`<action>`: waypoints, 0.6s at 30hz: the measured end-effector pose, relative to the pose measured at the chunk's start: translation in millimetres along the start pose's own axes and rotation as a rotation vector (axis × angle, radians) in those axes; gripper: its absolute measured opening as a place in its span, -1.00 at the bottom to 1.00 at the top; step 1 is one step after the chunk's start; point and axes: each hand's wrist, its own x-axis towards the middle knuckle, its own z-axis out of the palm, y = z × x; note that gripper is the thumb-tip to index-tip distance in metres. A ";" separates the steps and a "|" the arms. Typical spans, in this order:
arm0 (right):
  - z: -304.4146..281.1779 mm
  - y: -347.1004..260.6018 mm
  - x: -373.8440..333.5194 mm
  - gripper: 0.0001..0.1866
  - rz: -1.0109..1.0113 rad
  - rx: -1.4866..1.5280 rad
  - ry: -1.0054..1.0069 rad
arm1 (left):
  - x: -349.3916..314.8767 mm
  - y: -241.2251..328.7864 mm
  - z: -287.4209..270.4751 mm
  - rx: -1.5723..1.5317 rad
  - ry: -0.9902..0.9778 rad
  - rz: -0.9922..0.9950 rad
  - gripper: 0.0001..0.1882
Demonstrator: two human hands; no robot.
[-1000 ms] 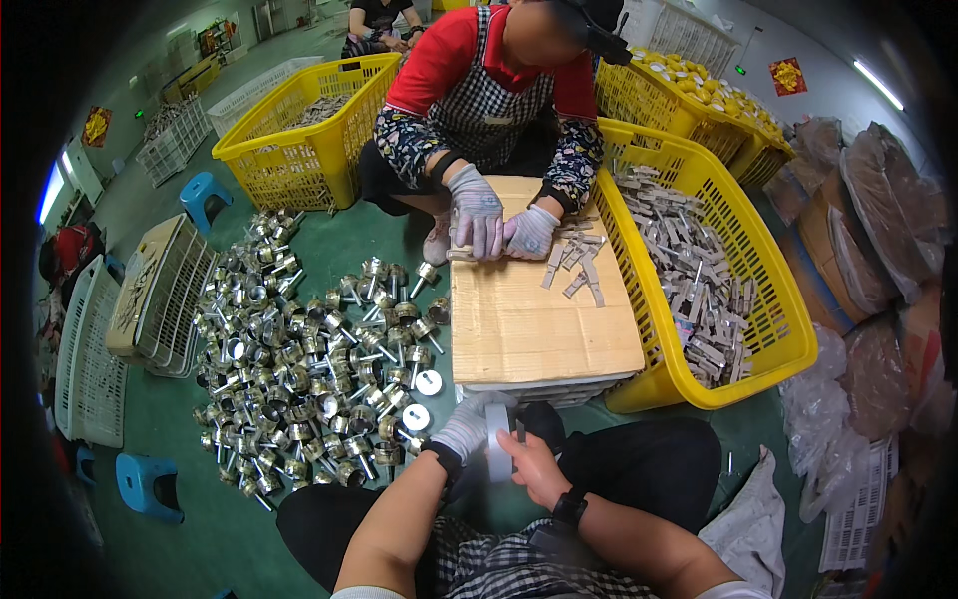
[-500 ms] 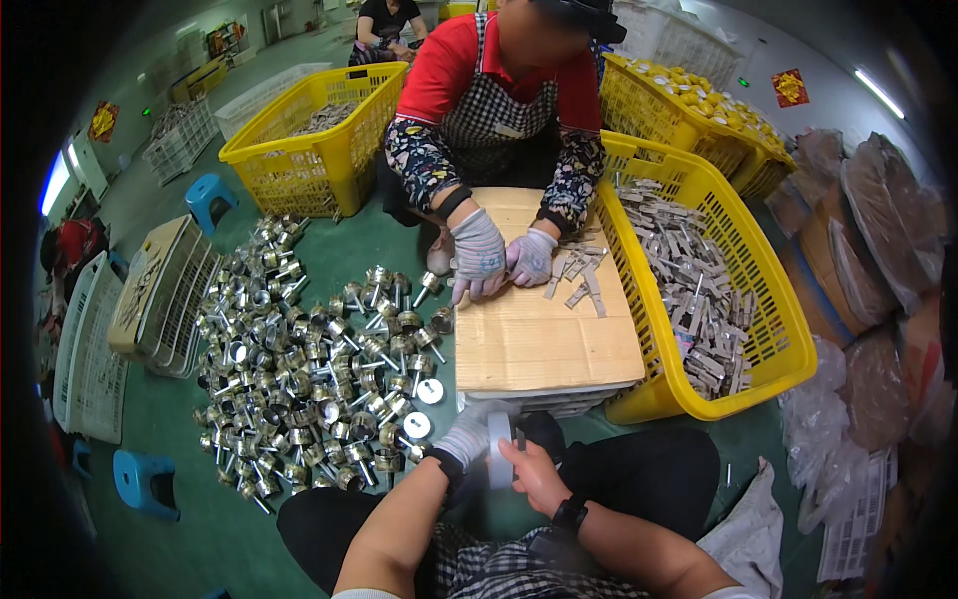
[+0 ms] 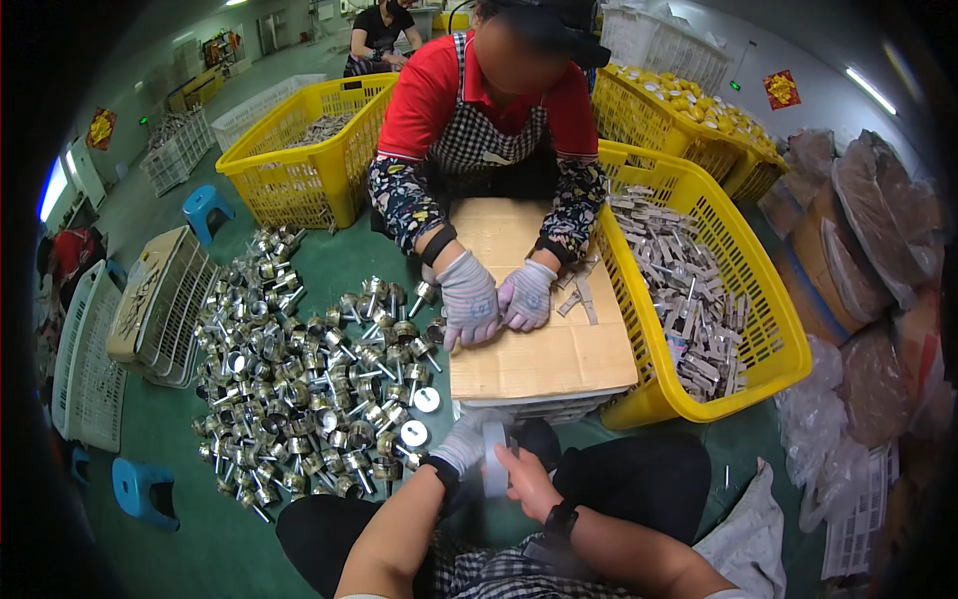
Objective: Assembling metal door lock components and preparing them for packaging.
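Observation:
A pale, flat-edged roll [image 3: 495,459], seemingly tape, is held up between my hands, in front of the wooden board's near edge. My left hand [image 3: 461,445], in a light glove, is closed at its left side, fingers blurred and partly hidden. My bare right hand [image 3: 532,483] grips its right side, thumb against it. Across from me, a co-worker's gloved hands [image 3: 499,297] press together on the wooden board [image 3: 539,361]. Thin metal strips [image 3: 581,298] lie on that board. To the left, metal cup-shaped parts with stems [image 3: 309,389] are heaped on the floor.
At the right stands a yellow basket [image 3: 699,407] full of metal strips; another yellow basket [image 3: 289,165] is at the back left. Blue stools [image 3: 145,489] and white crates [image 3: 95,369] are on the left. Plastic-wrapped bundles [image 3: 828,250] line the right side.
The co-worker's hands have moved nearer to me on the board. The dark strip that showed by my right thumb is no longer clearly visible. My hands stay around the roll.

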 end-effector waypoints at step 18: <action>14.4 -9.6 -13.6 -0.59 -0.210 -0.068 0.048 | 8.6 5.8 -3.6 -0.631 0.058 -0.196 -0.68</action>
